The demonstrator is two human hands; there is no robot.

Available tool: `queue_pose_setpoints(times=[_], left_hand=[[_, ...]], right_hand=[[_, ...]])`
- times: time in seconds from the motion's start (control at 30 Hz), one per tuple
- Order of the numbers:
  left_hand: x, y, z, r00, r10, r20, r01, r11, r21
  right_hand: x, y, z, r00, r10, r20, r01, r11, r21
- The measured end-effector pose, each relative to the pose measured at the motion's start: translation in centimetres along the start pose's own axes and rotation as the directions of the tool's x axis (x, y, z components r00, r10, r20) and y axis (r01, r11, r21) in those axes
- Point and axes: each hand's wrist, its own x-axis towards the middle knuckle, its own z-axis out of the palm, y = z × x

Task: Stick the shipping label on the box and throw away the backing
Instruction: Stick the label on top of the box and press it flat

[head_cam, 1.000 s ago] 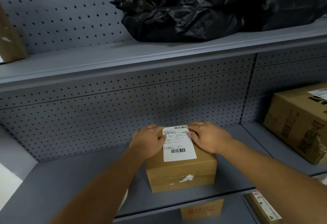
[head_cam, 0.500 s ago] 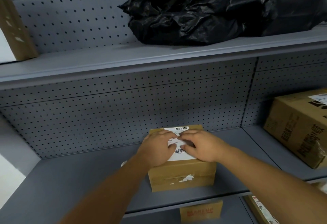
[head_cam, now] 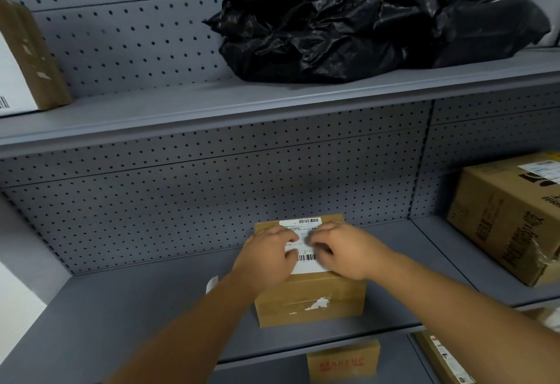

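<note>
A small brown cardboard box (head_cam: 309, 302) stands on the grey shelf (head_cam: 121, 308) in front of me. A white shipping label (head_cam: 305, 222) with barcodes lies on the box's top. My left hand (head_cam: 266, 256) and my right hand (head_cam: 348, 250) both rest on the label, fingertips close together near its middle, holding nothing. They hide much of the label. A white curled slip, apparently the backing (head_cam: 211, 284), lies on the shelf just left of my left forearm.
A perforated back panel (head_cam: 181, 202) closes the shelf behind. A larger cardboard box (head_cam: 500, 220) sits at the right. Above, a black plastic bag (head_cam: 348, 20) and another box (head_cam: 33, 59) rest on the upper shelf. Below are more boxes (head_cam: 342, 362).
My hands have moved from the label's side edges inward and toward me, over its middle. The view has tilted slightly upward.
</note>
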Motion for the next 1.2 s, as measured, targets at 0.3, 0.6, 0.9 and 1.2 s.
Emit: queue_pose_setpoints(times=[0.3,0.6,0.9,1.2], left_hand=[[-1.3,-0.4,0.2,1.0,-0.026,-0.018,0.027,0.998,0.062],[-2.4,-0.9,-0.1,0.996,-0.068,-0.066,0.073,0.994,0.079],[-2.4,1.8,1.7,0.995,-0.039,-0.096,0.039,0.999,0.005],[-4.2,-0.8,0.9,0.992,-0.079,-0.098,0.079,0.997,-0.006]], right_hand=[[-1.1,0.3,0.5,1.0,-0.012,-0.006,0.012,0.999,0.036],[-1.1,0.4,-0.1,0.998,0.058,-0.013,-0.059,0.998,-0.038],[-1.8,-2.3,2.5,0.972,0.166,-0.169,-0.152,0.984,0.094],[-4.1,0.7,2.6,0.952,0.242,-0.189,-0.212,0.963,0.164]])
